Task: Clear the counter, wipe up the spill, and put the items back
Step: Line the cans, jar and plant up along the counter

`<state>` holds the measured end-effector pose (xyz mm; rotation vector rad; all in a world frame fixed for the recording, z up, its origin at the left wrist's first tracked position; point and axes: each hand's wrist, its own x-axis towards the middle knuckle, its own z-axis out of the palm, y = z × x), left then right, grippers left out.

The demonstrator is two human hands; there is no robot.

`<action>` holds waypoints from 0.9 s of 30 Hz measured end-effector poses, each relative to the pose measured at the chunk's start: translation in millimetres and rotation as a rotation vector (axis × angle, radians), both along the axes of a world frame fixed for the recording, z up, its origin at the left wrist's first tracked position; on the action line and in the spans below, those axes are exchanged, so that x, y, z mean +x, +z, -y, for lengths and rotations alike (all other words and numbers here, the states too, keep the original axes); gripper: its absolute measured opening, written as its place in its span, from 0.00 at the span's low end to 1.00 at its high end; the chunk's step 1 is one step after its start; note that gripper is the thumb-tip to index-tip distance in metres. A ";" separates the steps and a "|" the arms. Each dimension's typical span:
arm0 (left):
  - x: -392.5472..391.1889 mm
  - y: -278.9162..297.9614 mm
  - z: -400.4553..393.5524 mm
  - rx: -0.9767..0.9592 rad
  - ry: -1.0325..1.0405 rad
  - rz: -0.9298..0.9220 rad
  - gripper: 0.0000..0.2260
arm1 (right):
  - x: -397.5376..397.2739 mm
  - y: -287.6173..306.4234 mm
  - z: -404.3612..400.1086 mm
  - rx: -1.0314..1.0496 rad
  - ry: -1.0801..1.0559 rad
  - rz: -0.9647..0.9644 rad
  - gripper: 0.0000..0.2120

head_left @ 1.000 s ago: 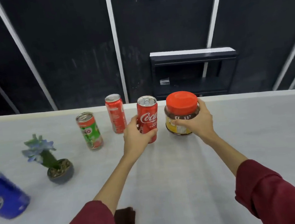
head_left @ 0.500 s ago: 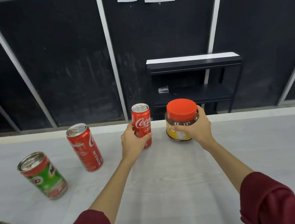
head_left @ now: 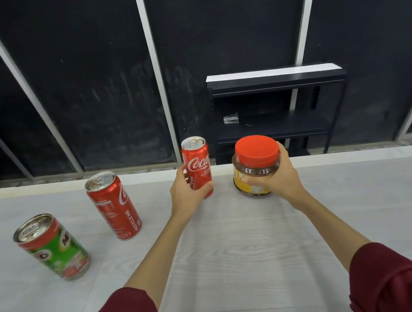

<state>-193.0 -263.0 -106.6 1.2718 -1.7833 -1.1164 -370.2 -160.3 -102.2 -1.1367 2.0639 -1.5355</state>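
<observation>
Two hands: slim metal can (head_left: pixel 197 166), squat jar (head_left: pixel 255 169) (ribbed red lid (head_left: pixel 256 149)).

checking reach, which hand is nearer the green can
Left. The left hand, holding the cola can, is closer to the green can; the right hand holds the jar, farther right.

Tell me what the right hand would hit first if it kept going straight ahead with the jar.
Likely nothing on the counter: past its far edge, the right hand and jar head toward the black shelf unit; depth unclear.

Glossy metal cola can (head_left: pixel 197 165), matt red plastic jar lid (head_left: pixel 256 150), pale matt wood-grain counter (head_left: pixel 236 255).
</observation>
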 end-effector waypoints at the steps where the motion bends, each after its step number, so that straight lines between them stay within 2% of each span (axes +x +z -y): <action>1: 4.6 2.2 -5.1 0.027 -0.002 -0.002 0.37 | 2.9 2.6 -1.1 0.002 -0.028 -0.026 0.57; 2: 11.0 5.2 -11.8 0.041 0.002 0.007 0.38 | 7.8 7.5 -2.9 -0.007 -0.078 -0.053 0.60; 4: 30.4 13.9 -30.4 -0.011 -0.005 0.044 0.35 | 25.4 22.0 -8.6 -0.122 -0.180 -0.093 0.58; 7: 78.1 35.3 -59.3 -0.250 -0.012 0.036 0.25 | 73.8 45.6 -15.2 -0.397 -0.195 -0.230 0.43; 10: 141.5 65.2 -70.6 -0.554 0.146 0.051 0.18 | 126.0 58.2 -2.1 -0.461 0.006 -0.288 0.28; 13: 195.4 79.9 -62.6 -0.687 0.342 0.171 0.20 | 172.8 63.3 22.7 -0.268 0.268 -0.195 0.27; 15: 219.0 78.6 -54.0 -0.624 0.422 0.213 0.25 | 198.3 58.8 42.4 -0.122 0.375 -0.147 0.31; 17: 231.5 71.8 -46.1 -0.463 0.466 0.193 0.31 | 217.3 53.2 61.0 -0.018 0.434 -0.082 0.36; 20: 235.7 54.9 -33.5 -0.168 0.497 0.028 0.38 | 234.8 47.1 80.3 0.094 0.460 0.027 0.39; 23: 233.7 41.1 -25.3 -0.061 0.516 -0.128 0.34 | 243.0 41.4 88.6 0.057 0.411 0.124 0.36; 27: 234.2 35.1 -20.5 -0.095 0.537 -0.132 0.24 | 252.0 34.6 91.3 0.012 0.371 0.165 0.30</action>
